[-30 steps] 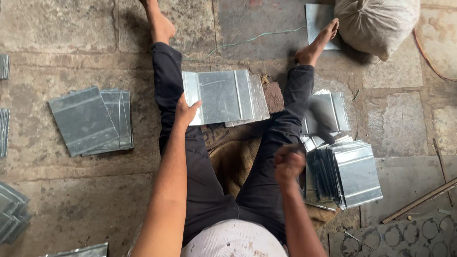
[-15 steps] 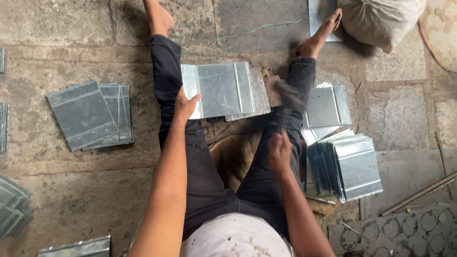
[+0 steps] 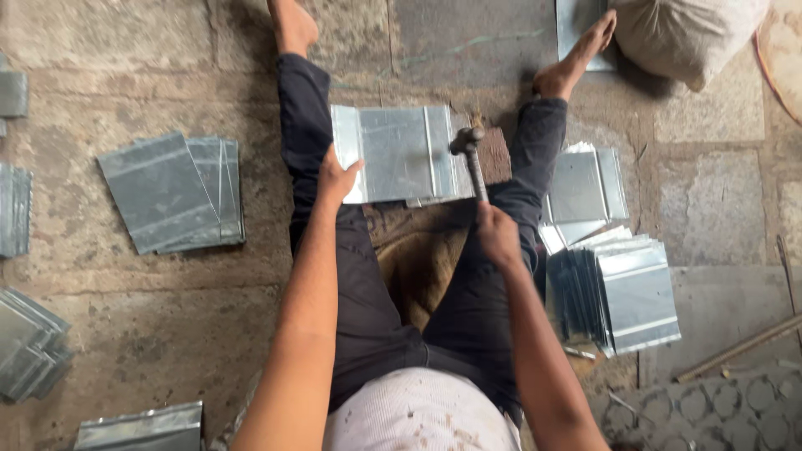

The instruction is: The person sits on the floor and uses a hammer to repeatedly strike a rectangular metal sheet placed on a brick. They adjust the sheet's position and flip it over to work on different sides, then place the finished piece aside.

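The metal sheet lay on the floor between the legs: thin, stiff, likely light and sharp-edged, best held at its folded border. The left hand pressed its left edge flat; the right hand was closed around a hammer over its right edge.

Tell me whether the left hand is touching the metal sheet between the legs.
Touching. The head view shows the left hand pressed on the near left edge of the metal sheet, its thumb lying over the sheet's surface.
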